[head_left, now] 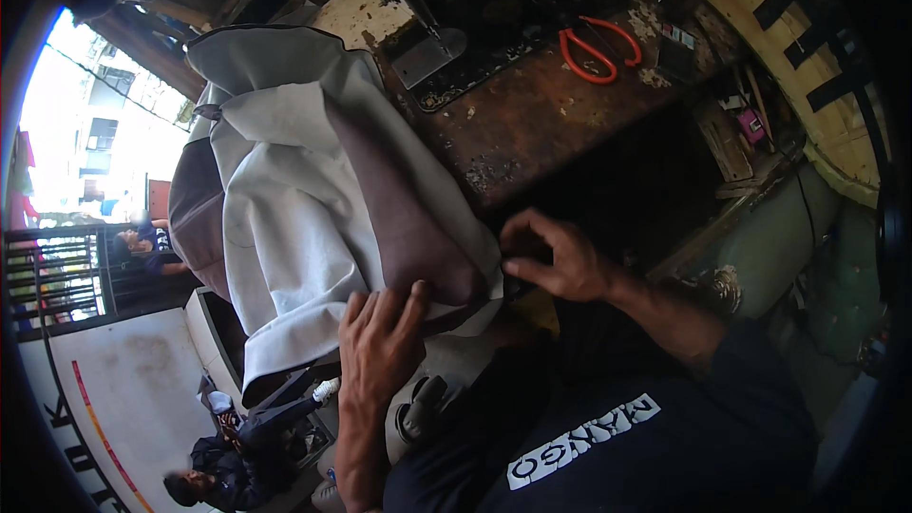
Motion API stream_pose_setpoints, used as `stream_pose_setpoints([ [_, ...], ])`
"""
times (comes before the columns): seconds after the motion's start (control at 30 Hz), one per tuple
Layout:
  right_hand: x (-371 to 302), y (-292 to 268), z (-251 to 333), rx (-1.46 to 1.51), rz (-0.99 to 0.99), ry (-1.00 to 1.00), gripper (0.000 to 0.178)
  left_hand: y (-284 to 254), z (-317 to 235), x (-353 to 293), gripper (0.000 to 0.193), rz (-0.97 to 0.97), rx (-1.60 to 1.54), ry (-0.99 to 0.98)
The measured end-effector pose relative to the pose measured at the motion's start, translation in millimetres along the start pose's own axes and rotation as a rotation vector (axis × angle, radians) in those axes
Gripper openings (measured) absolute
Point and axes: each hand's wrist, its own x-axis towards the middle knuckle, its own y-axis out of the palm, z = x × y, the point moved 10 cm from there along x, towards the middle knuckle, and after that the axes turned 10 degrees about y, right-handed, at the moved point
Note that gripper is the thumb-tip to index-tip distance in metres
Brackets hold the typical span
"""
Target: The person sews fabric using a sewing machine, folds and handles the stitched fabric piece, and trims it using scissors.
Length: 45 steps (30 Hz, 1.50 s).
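Note:
A sewn cover (pixel 294 199) of pale grey and dark maroon leather-like material spreads in loose folds from the worktable down toward my lap. My left hand (pixel 380 337) grips its near edge, fingers bent over the top of the maroon panel and thumb hidden below. At the cover's right corner is my right hand (pixel 560 261), its fingers curled and a gap showing between thumb and forefinger. The thumb tip comes close to the pale edge there; whether it touches cannot be made out.
Beyond the cover stands a sewing machine (pixel 432 57) on a worn brown table (pixel 513 147). Orange-handled scissors (pixel 594 62) lie on the tabletop. A dark gap opens under the table's near edge. At lower left, a person (pixel 233 465) sits; another person (pixel 142 242) is farther off.

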Motion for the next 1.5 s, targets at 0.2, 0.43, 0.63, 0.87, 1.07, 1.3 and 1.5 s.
stream_pose_setpoints([
  [0.2, -24, 41, -23, -0.437, 0.068, -0.18, 0.051, 3, -32, -19, 0.061, 0.304, 0.042, -0.05],
  [0.43, -28, 72, -58, -0.259, 0.17, -0.065, 0.027, 22, -29, -47, 0.065, 0.696, -0.171, -0.338],
  [0.63, -28, 68, -48, 0.003, 0.285, 0.155, 0.026, -4, -44, -16, 0.055, 0.68, -0.682, 0.003],
  [0.87, -37, 65, -22, -0.11, 0.267, 0.035, 0.024, 12, 38, 66, 0.034, 0.38, -0.165, 0.096],
  [1.07, -21, 8, -18, -0.016, -0.027, 0.074, 0.02, 31, 83, -26, 0.032, 0.851, 0.092, -0.404],
  [1.3, 5, 43, 3, 0.065, 0.183, -0.089, 0.025, 37, -11, -104, 0.035, 0.807, -0.443, -0.592],
  [1.5, 23, 60, -14, 0.283, 0.301, 0.122, 0.025, 82, -1, -49, 0.041, 0.072, -0.88, -0.673],
])
